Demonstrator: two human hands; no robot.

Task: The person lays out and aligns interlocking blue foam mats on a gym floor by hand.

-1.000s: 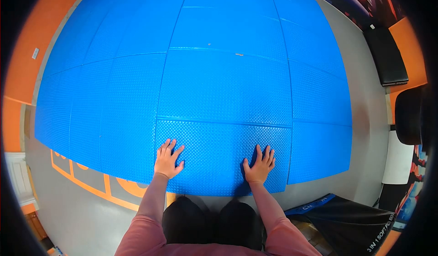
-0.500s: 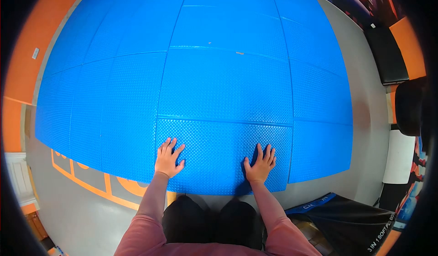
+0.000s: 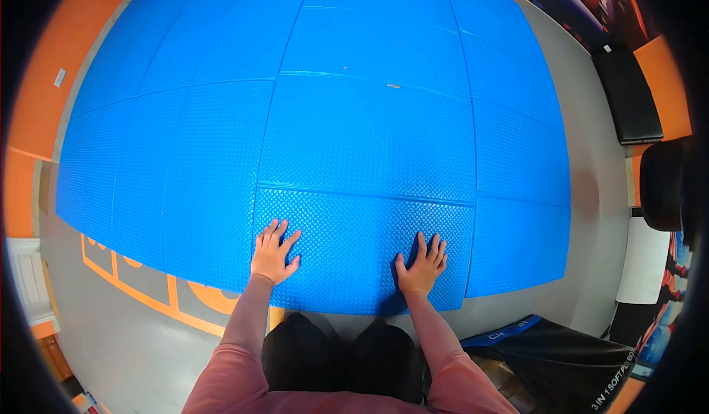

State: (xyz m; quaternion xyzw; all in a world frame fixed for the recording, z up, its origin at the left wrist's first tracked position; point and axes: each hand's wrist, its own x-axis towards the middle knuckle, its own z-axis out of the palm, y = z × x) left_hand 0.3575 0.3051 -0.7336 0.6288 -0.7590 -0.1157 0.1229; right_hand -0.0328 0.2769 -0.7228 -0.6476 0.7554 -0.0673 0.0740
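Note:
Blue textured floor mats (image 3: 369, 133) lie joined edge to edge across the floor in front of me. My left hand (image 3: 273, 255) rests with fingers spread on the nearest middle mat, close to its left seam. On the same mat, near its right seam, my right hand (image 3: 422, 268) lies with its fingers spread too. Neither hand holds anything. A dark shadow falls on the mat just left of my right hand. My knees in dark trousers (image 3: 336, 355) are at the mat's near edge.
Grey floor (image 3: 140, 318) with orange markings (image 3: 173, 296) surrounds the mats at the lower left. A black printed cover (image 3: 554, 355) lies at the lower right. Black padded blocks (image 3: 628, 96) and a white roll-like object (image 3: 642, 266) stand on the right. An orange wall (image 3: 70, 59) rises on the left.
The view has tilted very slightly. Both hands stay spread in nearly the same places on the mat.

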